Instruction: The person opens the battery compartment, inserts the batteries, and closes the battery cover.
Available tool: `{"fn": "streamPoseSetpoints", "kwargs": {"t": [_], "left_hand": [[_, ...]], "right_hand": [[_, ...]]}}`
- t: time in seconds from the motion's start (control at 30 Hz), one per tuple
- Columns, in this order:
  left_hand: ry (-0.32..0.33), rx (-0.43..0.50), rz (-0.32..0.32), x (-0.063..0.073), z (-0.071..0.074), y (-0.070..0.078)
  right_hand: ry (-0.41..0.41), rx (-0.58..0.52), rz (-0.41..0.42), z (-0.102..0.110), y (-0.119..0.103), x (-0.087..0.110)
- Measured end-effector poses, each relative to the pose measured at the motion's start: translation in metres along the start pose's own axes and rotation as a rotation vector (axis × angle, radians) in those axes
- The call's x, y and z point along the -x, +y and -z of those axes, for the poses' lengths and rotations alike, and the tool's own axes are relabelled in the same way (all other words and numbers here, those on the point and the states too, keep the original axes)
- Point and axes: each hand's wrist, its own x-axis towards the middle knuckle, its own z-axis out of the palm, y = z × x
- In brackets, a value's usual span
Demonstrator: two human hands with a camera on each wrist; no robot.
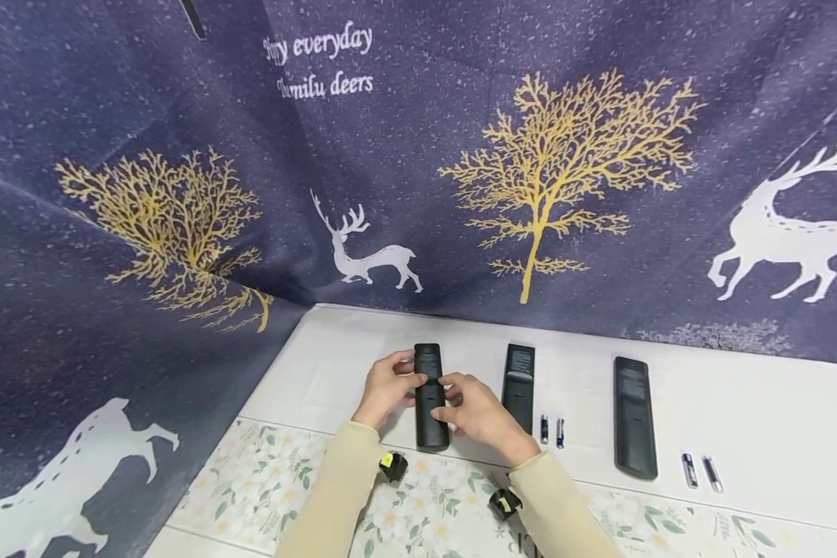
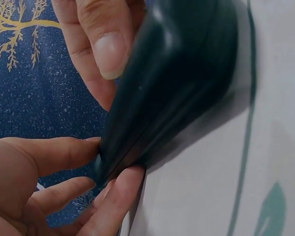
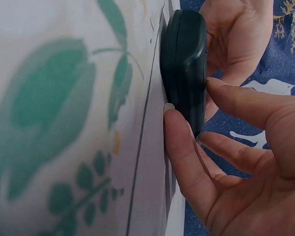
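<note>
A black remote control [image 1: 431, 422] lies between both hands in the head view, a label panel near its far end. My left hand [image 1: 385, 389] holds it along the left side, thumb on its upper face and fingers at the edge. From the right, my right hand [image 1: 480, 409] grips it, with the thumb on its face and the index finger close to the left thumb. In the left wrist view, fingertips of the left hand [image 2: 49, 182] pinch the remote's dark edge. Fingers of the right hand [image 3: 236, 162] touch its side in the right wrist view.
To the right lie a second black remote [image 1: 519, 399] and a third [image 1: 635, 418]. Small batteries [image 1: 544, 428] and more batteries [image 1: 689, 470] sit beside them. A flowered cloth [image 1: 265, 480] covers the near table edge. A dark printed curtain [image 1: 418, 155] hangs behind.
</note>
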Motion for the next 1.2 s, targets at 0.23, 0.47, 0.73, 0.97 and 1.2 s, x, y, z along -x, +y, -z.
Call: {"fn": "streamPoseSetpoints", "kwargs": {"t": [0.23, 0.47, 0.73, 0.97, 1.2], "left_hand": [[0.008, -0.041, -0.012, 0.000, 0.003, 0.001], [0.008, -0.077, -0.007, 0.002, 0.002, 0.000], [0.014, -0.062, -0.021, -0.002, -0.005, 0.004], [0.020, -0.063, -0.006, -0.002, -0.003, 0.004], [0.058, -0.095, -0.042, -0.003, -0.001, 0.004]], "right_hand": [[-0.002, -0.009, 0.019, -0.002, 0.002, 0.001], [-0.011, -0.001, 0.016, -0.003, 0.003, 0.002], [-0.006, 0.028, 0.031, 0.006, 0.002, 0.002], [-0.026, 0.023, 0.021, 0.005, 0.000, 0.003], [-0.042, 0.024, 0.048, 0.006, -0.001, 0.003]]}}
